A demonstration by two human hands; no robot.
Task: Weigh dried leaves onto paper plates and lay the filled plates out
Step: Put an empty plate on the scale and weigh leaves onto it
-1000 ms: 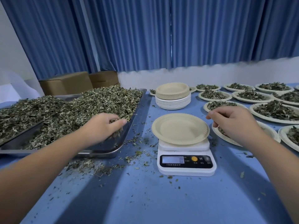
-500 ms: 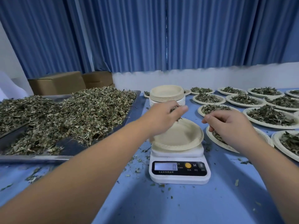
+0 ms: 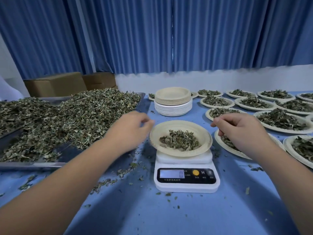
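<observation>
My blue worktop (image 3: 186,214) carries a steel tray (image 3: 30,164) at the left and a white scale (image 3: 186,180) in the middle. A stack of empty plates (image 3: 172,106) stands behind the scale. Filled plates (image 3: 218,106) lie in rows across the right. Loose leaf bits (image 3: 105,182) are strewn between tray and scale.

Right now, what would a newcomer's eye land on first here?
The big heap of dried leaves on the metal tray at left grabs the eye first. In the middle, a paper plate with a small leaf pile sits on a white kitchen scale reading 0. To the right, rows of filled plates cover the blue table.
</observation>
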